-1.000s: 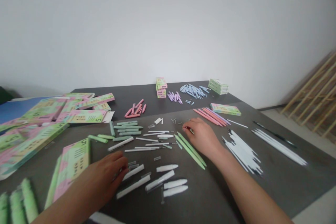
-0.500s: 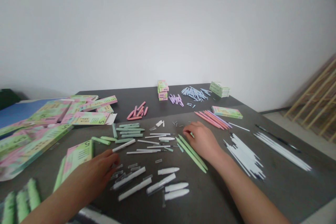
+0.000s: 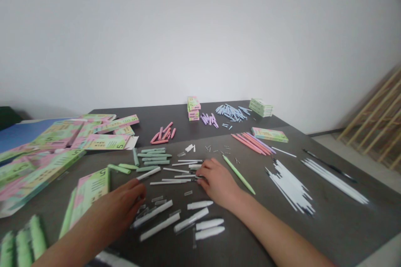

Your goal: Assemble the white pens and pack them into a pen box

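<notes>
Your right hand has shifted from the green pen, right of centre, to the central refills, moving work there; your left hand stays lower left. Curled fingers' grip: I can't tell.

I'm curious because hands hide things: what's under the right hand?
Thin white sticks reach the finger side of the right hand. Whatever lies directly beneath it is covered, so I can't tell.
</notes>
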